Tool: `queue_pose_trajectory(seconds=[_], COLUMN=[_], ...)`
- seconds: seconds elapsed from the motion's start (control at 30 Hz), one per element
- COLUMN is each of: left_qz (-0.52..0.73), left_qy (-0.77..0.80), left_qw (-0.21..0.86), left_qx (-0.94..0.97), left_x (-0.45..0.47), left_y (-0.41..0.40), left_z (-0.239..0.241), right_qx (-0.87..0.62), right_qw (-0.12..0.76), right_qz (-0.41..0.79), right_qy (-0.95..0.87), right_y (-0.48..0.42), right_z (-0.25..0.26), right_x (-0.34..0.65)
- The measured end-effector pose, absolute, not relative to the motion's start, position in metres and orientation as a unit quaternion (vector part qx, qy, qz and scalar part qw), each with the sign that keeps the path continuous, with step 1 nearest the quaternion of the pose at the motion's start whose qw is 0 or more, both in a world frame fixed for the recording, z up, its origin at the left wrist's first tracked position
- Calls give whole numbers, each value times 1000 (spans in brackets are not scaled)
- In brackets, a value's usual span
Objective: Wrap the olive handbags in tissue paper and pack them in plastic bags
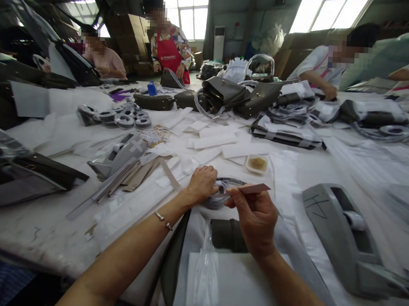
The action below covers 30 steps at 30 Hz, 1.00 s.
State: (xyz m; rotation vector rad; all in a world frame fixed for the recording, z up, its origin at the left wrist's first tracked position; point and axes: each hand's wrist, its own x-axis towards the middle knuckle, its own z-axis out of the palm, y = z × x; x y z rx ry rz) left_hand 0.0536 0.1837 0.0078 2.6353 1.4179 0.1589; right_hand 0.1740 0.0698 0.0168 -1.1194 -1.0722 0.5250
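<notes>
My left hand [203,185] is closed on the near-left side of a coiled strap [217,201] in a pale, shiny wrapping. Beside it my right hand [258,217] pinches a flat brown strip of card or leather [255,188], its free end pointing right. The fingertips of both hands nearly meet over the coil. Below them lies a dark olive bag [173,265] with grey-white sheeting over it. A rolled olive piece [226,234], clear plastic film [203,281] and a white sheet [238,287] rest on top.
A grey tape dispenser [337,233] stands right, another [118,153] left by brown card strips [141,175]. A small dish of yellowish stuff [257,163] sits ahead. Wrapped coils [124,120] and olive bags [224,92] lie farther back. Several people work around the table.
</notes>
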Motion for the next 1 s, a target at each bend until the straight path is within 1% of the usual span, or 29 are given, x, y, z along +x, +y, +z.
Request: queue_pose_trajectory(seconds=[0.13, 0.23, 0.4, 0.5, 0.6, 0.83, 1.0], left_qz=[60, 68, 77, 75, 85, 113, 132], left_qy=[535, 552, 502, 469, 464, 491, 511], left_qw=[91, 114, 168, 190, 184, 148, 130], left_qx=[838, 823, 845, 859, 862, 851, 839], left_x=[53, 50, 36, 26, 25, 33, 33], left_y=[186, 187, 191, 194, 193, 190, 190], left_z=[-1, -5, -3, 0, 0, -10, -10], right_qx=[-502, -499, -518, -544, -555, -521, -488], right_qw=[679, 669, 595, 567, 559, 523, 547], right_qz=[192, 179, 198, 163, 134, 124, 63], right_qy=[-499, -521, -582, -596, -601, -663, -677], right_y=[76, 81, 84, 83, 83, 82, 78], right_z=[13, 7, 4, 8, 10, 10, 13], right_x=[180, 181, 183, 185, 187, 184, 189])
